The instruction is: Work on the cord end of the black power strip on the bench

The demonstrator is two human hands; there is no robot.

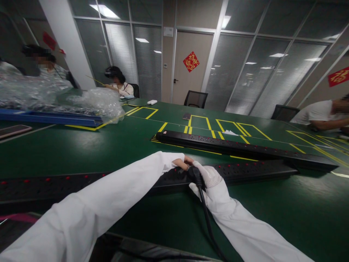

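A long black power strip [253, 170] with red switches lies across the green table in front of me. A black plug [195, 174] on a thick black cable sits at its sockets; whether its pins are fully in is hidden. My right hand [209, 177], in a white glove, is closed around the plug from the right, its thumb low on the near side. My left hand [184, 162] reaches over the strip just left of the plug, fingers curled on the strip; the white sleeve covers much of that hand. The cable runs down towards the bottom edge.
A second black power strip [218, 143] lies behind, close to the first. Bubble wrap [100, 103] and a blue tray [49, 118] are at left, with a phone [15, 131]. Yellow tape marks the table [122, 145]. Several people sit around it.
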